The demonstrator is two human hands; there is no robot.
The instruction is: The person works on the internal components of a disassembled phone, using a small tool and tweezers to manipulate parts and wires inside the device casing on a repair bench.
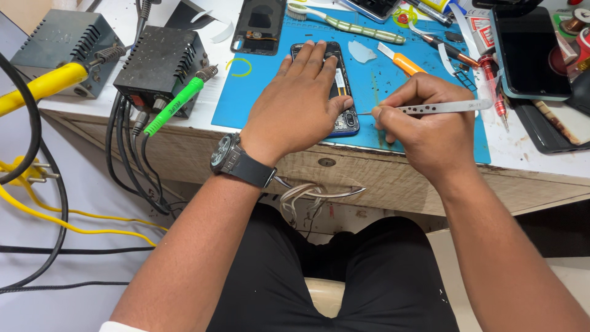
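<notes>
The left hand (295, 104) is lying flat, fingers extended and together, pressing palm-down on an opened smartphone (342, 101) whose back cover is off. The phone is resting lengthwise on a blue work mat (375, 83) at the near edge of the table (510, 150). A black wristwatch (236, 161) is sitting on the left wrist.

The right hand (424, 120) is closed in a pinch grip around metal tweezers (430, 109), holding them nearly level. The tweezer tips are pointing left and are meeting the phone at its near right corner, beside the camera area.

On the mat beyond the hands, an orange-handled blade tool (399, 60) and a green-handled brush (350, 26) are lying. A second phone with a dark screen (531, 52) is lying to the right. To the left, a black soldering station (161, 64) is standing with a green-handled iron (175, 104) projecting from it.
</notes>
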